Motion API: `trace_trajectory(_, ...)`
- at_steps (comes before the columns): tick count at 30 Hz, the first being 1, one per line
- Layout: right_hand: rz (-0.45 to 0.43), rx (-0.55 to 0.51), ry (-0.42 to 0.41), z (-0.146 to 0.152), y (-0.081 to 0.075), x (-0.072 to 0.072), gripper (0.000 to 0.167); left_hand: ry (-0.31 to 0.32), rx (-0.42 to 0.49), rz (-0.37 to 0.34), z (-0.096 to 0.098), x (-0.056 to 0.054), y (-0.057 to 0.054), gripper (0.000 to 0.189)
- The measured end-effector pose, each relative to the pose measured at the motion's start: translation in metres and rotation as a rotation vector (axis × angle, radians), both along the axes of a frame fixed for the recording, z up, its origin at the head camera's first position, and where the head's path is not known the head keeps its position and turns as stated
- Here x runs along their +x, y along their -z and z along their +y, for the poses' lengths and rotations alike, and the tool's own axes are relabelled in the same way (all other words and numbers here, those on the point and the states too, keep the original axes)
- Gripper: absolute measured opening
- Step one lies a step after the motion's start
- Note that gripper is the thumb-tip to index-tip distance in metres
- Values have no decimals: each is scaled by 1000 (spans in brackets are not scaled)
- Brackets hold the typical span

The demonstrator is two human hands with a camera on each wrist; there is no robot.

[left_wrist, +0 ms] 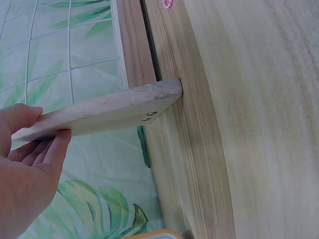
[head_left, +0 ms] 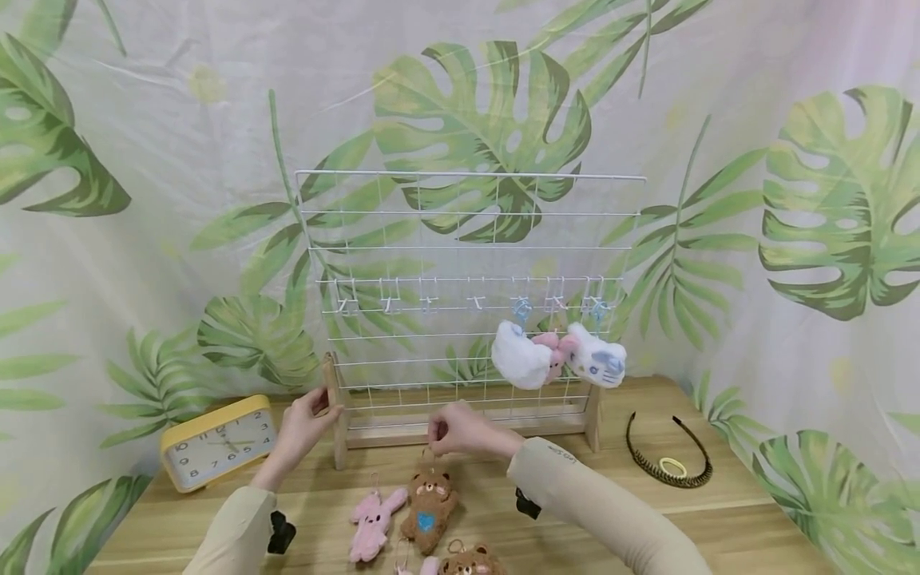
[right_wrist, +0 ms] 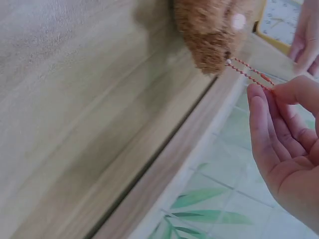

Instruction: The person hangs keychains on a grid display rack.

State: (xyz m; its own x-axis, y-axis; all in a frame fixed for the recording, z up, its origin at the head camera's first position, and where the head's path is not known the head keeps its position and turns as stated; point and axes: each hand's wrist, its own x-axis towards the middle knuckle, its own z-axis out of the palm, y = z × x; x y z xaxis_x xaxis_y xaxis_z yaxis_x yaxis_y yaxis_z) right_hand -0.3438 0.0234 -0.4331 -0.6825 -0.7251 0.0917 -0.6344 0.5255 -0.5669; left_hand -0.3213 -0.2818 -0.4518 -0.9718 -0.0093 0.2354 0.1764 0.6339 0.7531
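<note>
My left hand (head_left: pixel 305 425) grips the wooden end post (head_left: pixel 333 415) of a white wire grid rack (head_left: pixel 460 248); in the left wrist view the thumb and fingers sit on opposite faces of this post (left_wrist: pixel 104 112). Between thumb and forefinger, my right hand (head_left: pixel 467 430) pinches the orange ball chain (right_wrist: pixel 252 78) of a brown bear plush keychain (head_left: pixel 435 497). The bear (right_wrist: pixel 207 32) hangs from that chain, in front of the rack's base. On the right-hand hooks hang a round white plush (head_left: pixel 519 358), a pink one (head_left: pixel 552 351) and a white one with blue details (head_left: pixel 596 358).
Several bare hooks (head_left: pixel 388 305) line the rack's left and middle. A pink plush (head_left: pixel 372 521) and another brown bear (head_left: pixel 473 561) lie at the near table edge. A yellow clock (head_left: pixel 219 442) stands left; a headband (head_left: pixel 672 479) with a yellow ring (head_left: pixel 672 463) lies right.
</note>
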Motion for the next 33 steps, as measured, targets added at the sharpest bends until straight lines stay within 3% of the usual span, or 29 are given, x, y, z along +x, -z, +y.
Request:
trace_trajectory(16, 130, -170, -45, 35, -44, 32, 9, 4, -10, -9, 0, 0, 0, 58)
trace_trajectory(33, 213, -292, 130, 68, -137, 29, 3, 2, -6, -21, 1, 2, -1, 60)
